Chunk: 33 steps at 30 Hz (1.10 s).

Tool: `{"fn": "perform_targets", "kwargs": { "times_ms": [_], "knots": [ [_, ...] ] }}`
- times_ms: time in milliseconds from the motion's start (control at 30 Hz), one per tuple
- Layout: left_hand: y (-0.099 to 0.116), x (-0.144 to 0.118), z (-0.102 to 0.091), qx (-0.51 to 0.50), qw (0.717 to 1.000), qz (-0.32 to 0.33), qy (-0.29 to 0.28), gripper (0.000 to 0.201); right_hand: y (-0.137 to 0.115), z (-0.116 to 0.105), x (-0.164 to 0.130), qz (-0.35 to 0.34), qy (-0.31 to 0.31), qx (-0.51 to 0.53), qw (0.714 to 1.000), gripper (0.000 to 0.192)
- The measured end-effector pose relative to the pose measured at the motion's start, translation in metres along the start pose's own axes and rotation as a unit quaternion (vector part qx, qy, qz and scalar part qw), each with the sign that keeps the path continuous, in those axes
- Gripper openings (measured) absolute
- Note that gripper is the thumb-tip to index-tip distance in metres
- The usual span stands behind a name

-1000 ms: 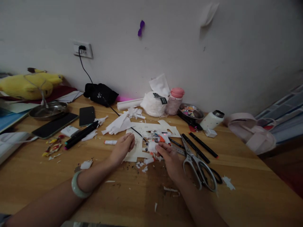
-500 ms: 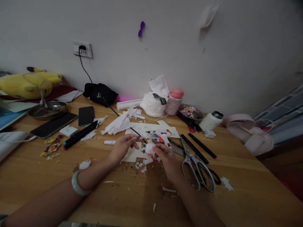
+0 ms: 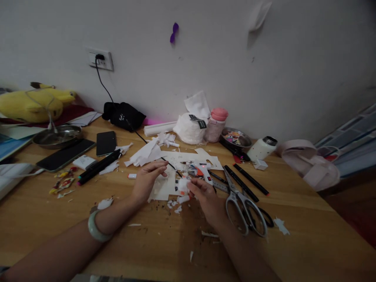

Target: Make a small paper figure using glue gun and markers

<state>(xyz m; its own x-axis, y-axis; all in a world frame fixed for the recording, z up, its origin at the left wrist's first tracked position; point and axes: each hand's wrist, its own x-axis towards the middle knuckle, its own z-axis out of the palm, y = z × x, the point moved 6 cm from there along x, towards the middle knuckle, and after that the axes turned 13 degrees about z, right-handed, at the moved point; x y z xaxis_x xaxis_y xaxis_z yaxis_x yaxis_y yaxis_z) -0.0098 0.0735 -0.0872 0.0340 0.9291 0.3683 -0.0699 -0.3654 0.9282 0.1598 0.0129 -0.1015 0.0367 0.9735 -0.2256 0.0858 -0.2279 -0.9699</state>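
My right hand (image 3: 205,194) pinches a small white craft piece (image 3: 183,185) with orange bits at its edge; blur hides its exact make. To its left, my left hand (image 3: 149,181) is raised over the paper with fingers stretched out and nothing visible in them. Just behind the held piece lies a white and orange glue gun (image 3: 205,172) with a small red light. Under both hands is cut cream paper (image 3: 162,187), with white scraps (image 3: 178,210) on the wood in front. Large scissors (image 3: 239,199) lie right of my right hand.
Black markers (image 3: 251,179) lie behind the scissors. At the back stand a tissue pack (image 3: 190,129), a pink-lidded bottle (image 3: 216,125), a metal dish (image 3: 237,138) and a white bottle (image 3: 262,149). Phones (image 3: 66,155) lie left; a black cord (image 3: 141,137) crosses the table.
My left hand has drawn slightly left, away from the white piece, and its fingers have lifted. My right hand keeps its pinch, shifted slightly left. The view has tilted a little.
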Motion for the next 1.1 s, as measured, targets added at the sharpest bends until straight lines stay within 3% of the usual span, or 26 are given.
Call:
{"fn": "perform_targets", "kwargs": {
  "times_ms": [233, 500, 600, 700, 767, 933, 1100],
  "knots": [
    [-0.003, -0.002, 0.009, 0.013, 0.999, -0.005, -0.043, 0.018, -0.002, 0.002, -0.001, 0.013, -0.011, 0.009, 1.000, 0.028],
    [-0.001, -0.005, 0.008, 0.041, 0.998, -0.013, -0.040, 0.032, -0.002, 0.002, -0.001, 0.012, -0.011, 0.010, 1.000, 0.027],
    [-0.002, -0.007, 0.012, 0.048, 0.996, -0.035, -0.071, 0.039, -0.002, 0.001, -0.001, 0.011, -0.014, 0.008, 1.000, 0.026],
    [-0.003, -0.009, 0.019, 0.007, 0.993, -0.046, -0.109, 0.026, -0.001, 0.002, -0.001, 0.007, -0.021, 0.007, 1.000, 0.026],
    [-0.001, -0.012, 0.027, -0.043, 0.987, -0.049, -0.148, 0.015, -0.001, 0.002, -0.001, 0.006, -0.024, 0.008, 1.000, 0.025],
    [0.003, -0.023, 0.042, -0.062, 0.959, -0.092, -0.260, 0.019, -0.003, 0.002, -0.002, 0.017, -0.022, 0.001, 1.000, 0.024],
    [0.000, -0.027, 0.043, -0.059, 0.955, -0.123, -0.262, 0.017, -0.001, 0.002, 0.000, 0.031, -0.020, 0.017, 0.999, 0.029]
  ]
}}
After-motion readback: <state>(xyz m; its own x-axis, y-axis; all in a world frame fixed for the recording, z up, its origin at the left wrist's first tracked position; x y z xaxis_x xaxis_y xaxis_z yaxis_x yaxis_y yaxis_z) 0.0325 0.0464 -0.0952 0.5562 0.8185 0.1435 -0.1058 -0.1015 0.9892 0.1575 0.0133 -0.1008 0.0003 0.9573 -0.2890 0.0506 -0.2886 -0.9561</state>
